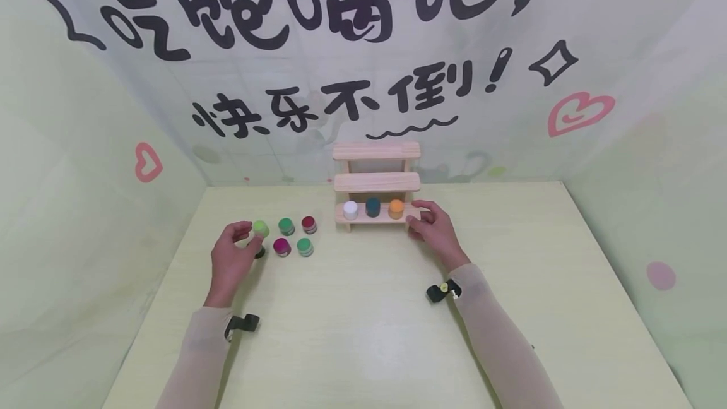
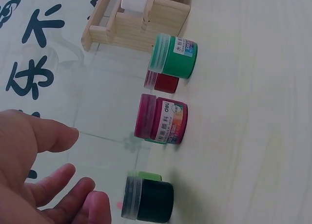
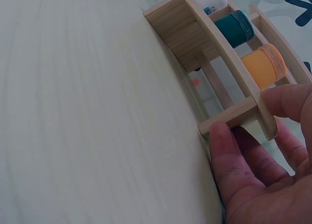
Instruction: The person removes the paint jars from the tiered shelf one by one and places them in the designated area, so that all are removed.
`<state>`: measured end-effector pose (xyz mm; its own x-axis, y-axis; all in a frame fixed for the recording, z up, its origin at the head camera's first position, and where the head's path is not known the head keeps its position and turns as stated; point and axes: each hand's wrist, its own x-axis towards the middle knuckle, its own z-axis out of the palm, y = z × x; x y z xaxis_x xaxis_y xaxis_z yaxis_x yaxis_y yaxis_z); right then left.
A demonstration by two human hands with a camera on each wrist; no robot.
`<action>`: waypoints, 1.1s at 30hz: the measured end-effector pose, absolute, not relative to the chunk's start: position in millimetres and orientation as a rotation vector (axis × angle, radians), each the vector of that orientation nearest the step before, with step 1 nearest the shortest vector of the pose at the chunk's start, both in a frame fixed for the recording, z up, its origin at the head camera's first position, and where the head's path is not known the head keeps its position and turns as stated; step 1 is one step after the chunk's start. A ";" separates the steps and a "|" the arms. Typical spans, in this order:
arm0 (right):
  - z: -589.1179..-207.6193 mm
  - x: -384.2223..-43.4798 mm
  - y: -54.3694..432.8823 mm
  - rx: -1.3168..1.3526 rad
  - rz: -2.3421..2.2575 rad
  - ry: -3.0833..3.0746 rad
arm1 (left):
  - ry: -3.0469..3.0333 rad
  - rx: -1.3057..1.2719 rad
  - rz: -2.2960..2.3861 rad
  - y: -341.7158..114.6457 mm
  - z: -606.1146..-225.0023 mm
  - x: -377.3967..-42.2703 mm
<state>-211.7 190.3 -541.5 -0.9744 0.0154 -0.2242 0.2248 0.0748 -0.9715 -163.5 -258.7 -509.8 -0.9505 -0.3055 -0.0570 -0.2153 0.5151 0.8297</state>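
Observation:
A three-step wooden stand (image 1: 377, 182) holds a white paint jar (image 1: 350, 209), a dark teal paint jar (image 1: 372, 207) and an orange paint jar (image 3: 264, 68) along its lowest step. My right hand (image 1: 438, 232) grips the right end of that step, thumb on the plank and fingers by the leg. On the left, my left hand (image 1: 231, 257) hovers over a dark paint jar (image 2: 155, 199) and a light green paint jar (image 1: 260, 228). Its thumb and fingers are apart with nothing between them in the left wrist view. A magenta paint jar (image 2: 163, 119) stands to their right.
Also grouped on the left of the pale table (image 1: 363, 333) are a green jar (image 1: 286, 226), a red jar (image 1: 308, 225) and a lighter green jar (image 1: 305, 247). A printed cloth (image 1: 295, 55) with dark lettering hangs behind the stand.

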 end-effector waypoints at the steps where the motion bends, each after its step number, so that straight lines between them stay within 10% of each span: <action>1: -541.5 -211.9 190.3 0.248 -2.020 2.186 | -2.643 0.443 -1.436 -257.3 -508.7 -164.4; 33: -538.4 -210.4 189.3 0.264 -2.001 2.194 | -2.567 0.059 -1.668 -142.1 -487.9 -211.6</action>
